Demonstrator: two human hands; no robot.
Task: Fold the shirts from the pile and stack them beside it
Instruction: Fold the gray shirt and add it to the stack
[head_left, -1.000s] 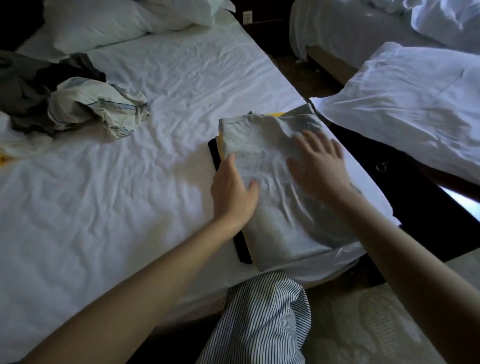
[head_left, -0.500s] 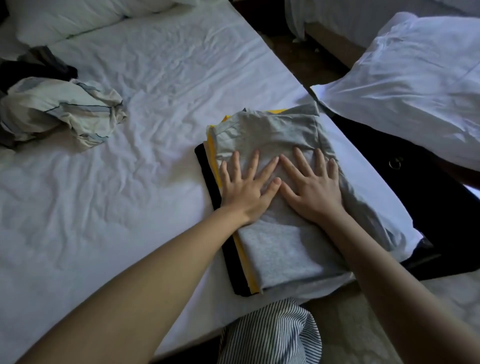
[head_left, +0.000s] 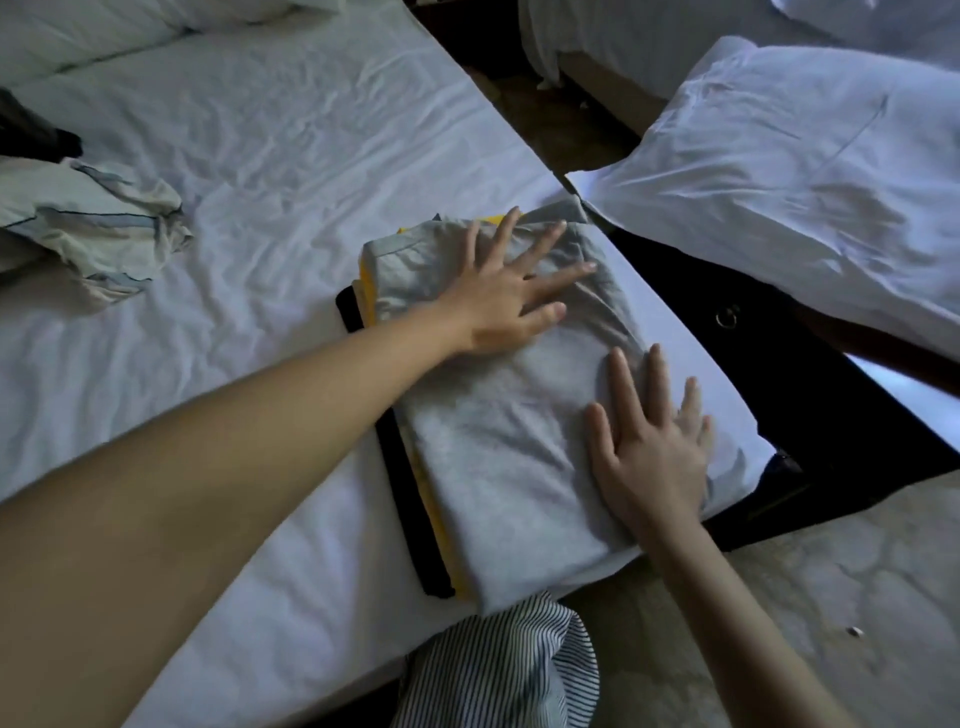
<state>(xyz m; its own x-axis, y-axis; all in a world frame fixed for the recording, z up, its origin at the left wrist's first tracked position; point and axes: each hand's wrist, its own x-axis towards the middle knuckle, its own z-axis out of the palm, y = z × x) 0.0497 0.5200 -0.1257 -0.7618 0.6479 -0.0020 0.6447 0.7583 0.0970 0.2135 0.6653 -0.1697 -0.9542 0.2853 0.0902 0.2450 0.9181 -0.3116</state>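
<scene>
A folded grey shirt (head_left: 498, 447) tops a stack at the bed's right corner. Under it show the edges of a yellow shirt (head_left: 434, 499) and a black shirt (head_left: 410, 499). My left hand (head_left: 511, 293) lies flat with spread fingers on the far end of the grey shirt. My right hand (head_left: 649, 441) presses flat on its near right side. The unfolded pile (head_left: 93, 234), a crumpled pale shirt with blue trim over dark clothes, sits at the far left of the bed.
The white bed sheet (head_left: 234, 364) spreads between stack and pile. A white pillow (head_left: 805, 171) lies on a dark stand (head_left: 779, 353) right of the bed. Striped cloth (head_left: 498, 670) hangs at the bed's near edge. Pale floor (head_left: 805, 597) lies lower right.
Both hands were side by side on the middle of the grey shirt. Now the left has slid to the far end and the right to the near right side.
</scene>
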